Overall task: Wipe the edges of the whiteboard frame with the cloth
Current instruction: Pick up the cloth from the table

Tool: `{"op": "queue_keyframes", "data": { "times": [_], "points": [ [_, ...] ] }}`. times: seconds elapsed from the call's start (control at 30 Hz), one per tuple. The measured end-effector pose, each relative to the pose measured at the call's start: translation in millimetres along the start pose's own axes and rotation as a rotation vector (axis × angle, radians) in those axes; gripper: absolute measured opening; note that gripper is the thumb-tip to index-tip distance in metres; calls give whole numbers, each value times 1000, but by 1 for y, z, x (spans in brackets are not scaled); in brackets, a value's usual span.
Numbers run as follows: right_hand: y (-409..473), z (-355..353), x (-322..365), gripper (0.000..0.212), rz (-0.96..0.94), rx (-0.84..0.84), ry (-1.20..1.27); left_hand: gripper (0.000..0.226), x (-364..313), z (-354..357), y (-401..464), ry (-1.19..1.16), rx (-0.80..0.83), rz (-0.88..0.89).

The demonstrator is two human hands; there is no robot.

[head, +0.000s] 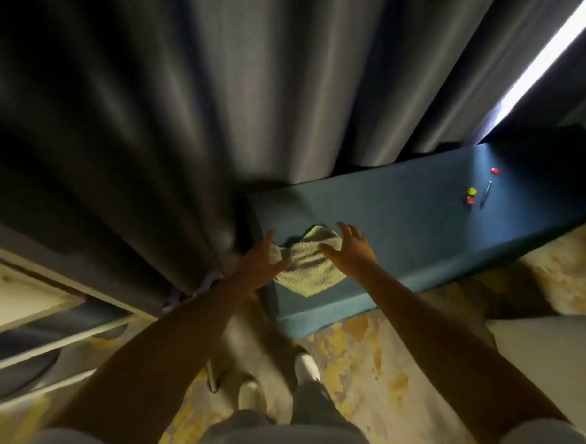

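Dim, blurry shot; whiteboard frame hard to make out, maybe the pale panel at far left, can't tell. Both my arms reach forward. My left hand [262, 262] pinches the left edge of the cloth [305, 263], thumb over it. My right hand [350, 247] is spread, fingers splayed, resting on the cloth's right side. Cloth is pale yellow-green, textured, crumpled, lying on the near left corner of the blue table [401, 209], one corner overhanging the near edge.
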State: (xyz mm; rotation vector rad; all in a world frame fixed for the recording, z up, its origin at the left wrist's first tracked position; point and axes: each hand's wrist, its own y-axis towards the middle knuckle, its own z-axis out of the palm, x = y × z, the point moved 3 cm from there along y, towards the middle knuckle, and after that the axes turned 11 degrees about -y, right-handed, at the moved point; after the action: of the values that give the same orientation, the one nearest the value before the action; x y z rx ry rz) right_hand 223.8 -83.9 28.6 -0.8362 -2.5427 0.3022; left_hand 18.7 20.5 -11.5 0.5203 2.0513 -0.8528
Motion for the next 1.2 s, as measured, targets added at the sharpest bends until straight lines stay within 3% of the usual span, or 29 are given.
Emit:
{"op": "queue_keyframes", "data": {
  "times": [0.2, 0.37, 0.43, 0.5, 0.63, 0.77, 0.8, 0.9, 0.97, 1.07, 1.1, 1.17, 1.2],
  "points": [
    [42, 52, -34, 89, 103, 150, -3, 101, 16, 45, 29, -181, -58, -286],
    [65, 67, -32, 85, 162, 85, 30, 92, 13, 65, 44, -64, -61, -287],
    [68, 72, -33, 69, 243, 101, 51, 92, 11, 68, 47, -47, -17, -286],
    [72, 76, -29, 45, 206, 166, 58, 94, 11, 67, 47, -120, -16, -324],
    [76, 61, -10, 23, 199, 220, 285, 82, 13, 55, 40, -268, -33, -371],
    [79, 20, 30, 3, -44, 397, 519, 67, 13, 19, 23, -461, -126, -477],
    [73, 8, 43, 11, -83, 462, 573, 62, 10, 8, 15, -492, -184, -486],
    [49, -26, 94, 36, -195, 657, 697, 46, -4, -27, -19, -612, -426, -340],
    [26, -43, 130, 37, -274, 811, 816, 52, -19, -38, -52, -787, -491, -226],
    [-9, -58, 173, 38, -361, 935, 1022, 98, -42, -51, -101, -1142, -580, -155],
    [-22, -63, 186, 38, -399, 966, 1077, 104, -46, -56, -116, -1224, -603, -113],
    [-50, -71, 215, 42, -483, 951, 1083, 90, -48, -69, -159, -1217, -691, 51],
    [-64, -74, 228, 45, -518, 867, 1034, 82, -48, -78, -183, -1181, -746, 135]
  ]
}}
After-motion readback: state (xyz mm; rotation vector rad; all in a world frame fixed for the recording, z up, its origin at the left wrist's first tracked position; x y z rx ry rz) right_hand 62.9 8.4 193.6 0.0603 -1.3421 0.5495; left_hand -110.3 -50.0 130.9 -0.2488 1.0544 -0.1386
